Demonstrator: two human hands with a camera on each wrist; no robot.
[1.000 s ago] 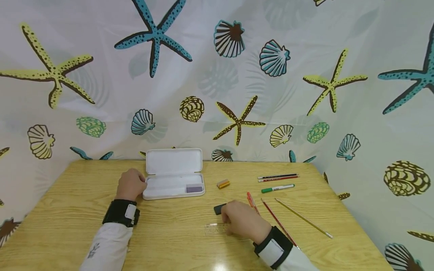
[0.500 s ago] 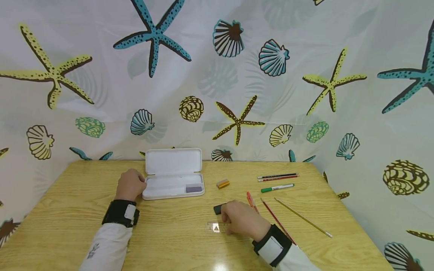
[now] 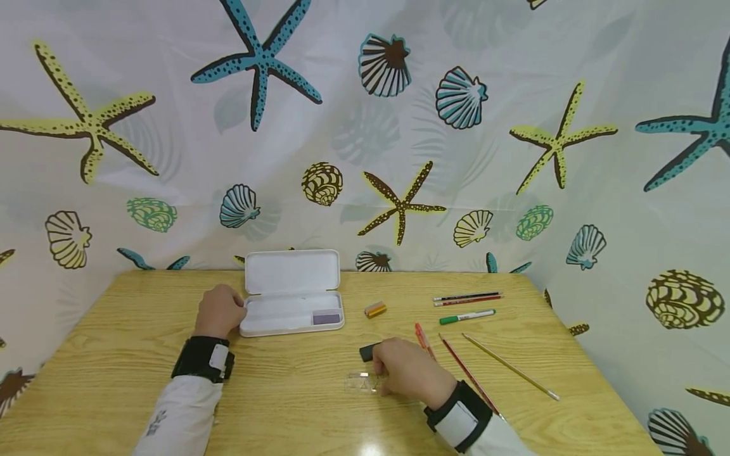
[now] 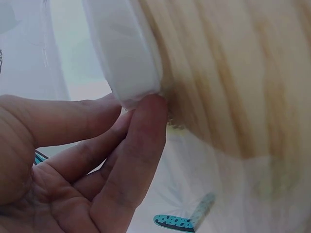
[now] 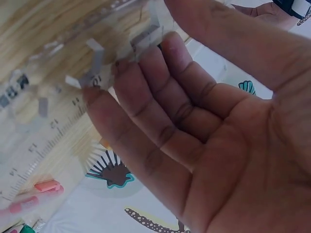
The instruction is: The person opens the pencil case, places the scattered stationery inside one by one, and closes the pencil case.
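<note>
The left hand (image 3: pixel 219 311) pinches one open case (image 3: pixel 274 313) by its edge, one purple block (image 3: pixel 326 316) inside; the right hand (image 3: pixel 413 370) pinches one clear ruler (image 3: pixel 358 382) between thumb and fingers, near one black block (image 3: pixel 367 352). Four pencils (image 3: pixel 511 367), two pens (image 3: pixel 467 316) and one orange block (image 3: pixel 375 309) lie on a wood-grain table (image 3: pixel 285 392) before a shell-and-starfish cloth (image 3: pixel 490 168).

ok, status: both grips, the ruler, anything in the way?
Left grip pinching left edge of open pencil case. Right grip holding clear ruler; lifted or not, can't tell. Dark block close beside right grip, possible snag.
</note>
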